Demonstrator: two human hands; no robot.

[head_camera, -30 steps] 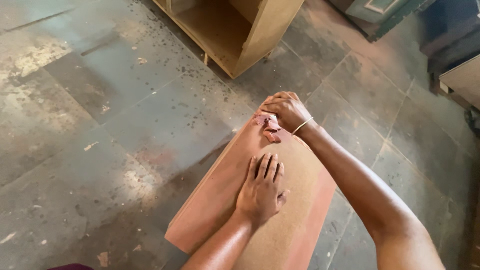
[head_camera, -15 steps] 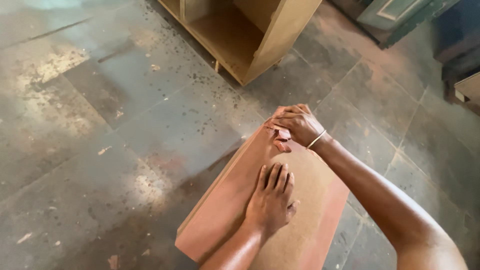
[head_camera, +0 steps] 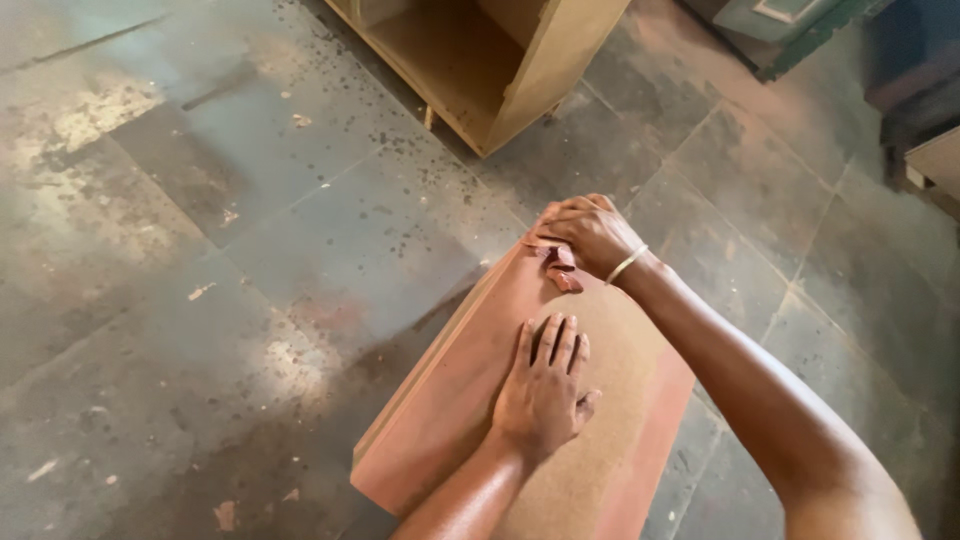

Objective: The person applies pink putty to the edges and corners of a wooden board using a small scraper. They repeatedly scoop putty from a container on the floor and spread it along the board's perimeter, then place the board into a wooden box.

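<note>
Board (head_camera: pixel 610 420), reddish-brown w/ a paler tan middle, is the biggest thing I see near the hands: it runs from btm centre of view up toward the middle, raised above the floor (head_camera: pixel 250 250), its left edge casting a shadow on the tiles. What carries it I can't tell, underside hidden.

Floor is grey-green tile, dusty, scuffed, w/ light patches at left and small chips of debris scattered about.

Cabinet (head_camera: pixel 500 60), pale wood, open-fronted, sits on the floor at top centre, well apart from the board's far end. A green-edged panel (head_camera: pixel 790 25) shows at top right, and a dark boxy shape (head_camera: pixel 915 100) at far right; too cropped to say more.

Left hand (head_camera: pixel 545 395): palm down, flat on the board's middle, fingers together pointing away from me, grip released, just pressing.

Right hand (head_camera: pixel 590 235): at the board's far end, fingers curled, grip clenched on a small piece of sandpaper (head_camera: pixel 560 268), reddish, folded, its loose end poking out under the hand and touching the board. A thin pale bracelet (head_camera: pixel 627 265) rings that wrist.
</note>
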